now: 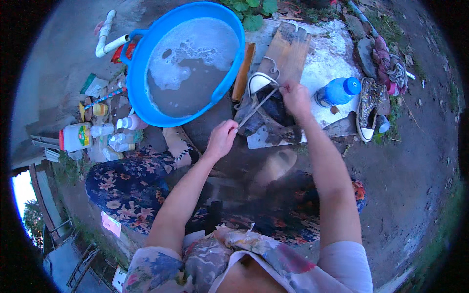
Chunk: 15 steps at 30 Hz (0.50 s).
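A pale shoelace (256, 108) is stretched slantwise between my two hands. My left hand (223, 139) is closed on its lower end, and my right hand (296, 102) grips it near the upper end. Under and beside the lace lies a dark sneaker (262, 82) with a white toe cap, resting against a wooden board (288, 53). Part of a lace loops loosely above the toe. Its other parts are hard to make out among dark, wet-looking material. A second shoe (367, 110), sole up, lies farther right.
A blue basin (235, 73) of grey, foamy water stands at the back left. On a white slab (332, 53) stands a blue bottle (337, 92). Several bottles and a white jug (76, 136) stand at left, near a white pipe (105, 36). Twisted cloth (383, 58) lies at far right.
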Each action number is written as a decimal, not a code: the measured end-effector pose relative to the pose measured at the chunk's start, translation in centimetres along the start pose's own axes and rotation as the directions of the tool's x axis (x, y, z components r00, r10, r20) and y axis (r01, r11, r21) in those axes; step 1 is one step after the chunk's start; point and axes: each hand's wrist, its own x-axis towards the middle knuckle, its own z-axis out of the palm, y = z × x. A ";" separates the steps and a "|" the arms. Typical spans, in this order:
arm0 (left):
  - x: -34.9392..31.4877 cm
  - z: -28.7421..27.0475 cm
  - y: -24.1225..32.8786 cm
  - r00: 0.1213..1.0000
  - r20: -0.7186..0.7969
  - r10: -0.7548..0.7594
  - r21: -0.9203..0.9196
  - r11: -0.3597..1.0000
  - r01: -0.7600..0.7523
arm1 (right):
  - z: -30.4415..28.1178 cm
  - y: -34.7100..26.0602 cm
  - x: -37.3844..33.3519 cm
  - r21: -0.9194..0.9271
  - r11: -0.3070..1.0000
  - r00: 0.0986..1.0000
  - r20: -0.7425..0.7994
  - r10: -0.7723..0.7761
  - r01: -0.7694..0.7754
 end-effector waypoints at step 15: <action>10.7 5.3 9.0 0.765 0.121 -0.633 -0.685 0.505 0.526 | -1.6 -2.6 -0.8 -0.016 0.992 0.975 0.188 -0.121 0.127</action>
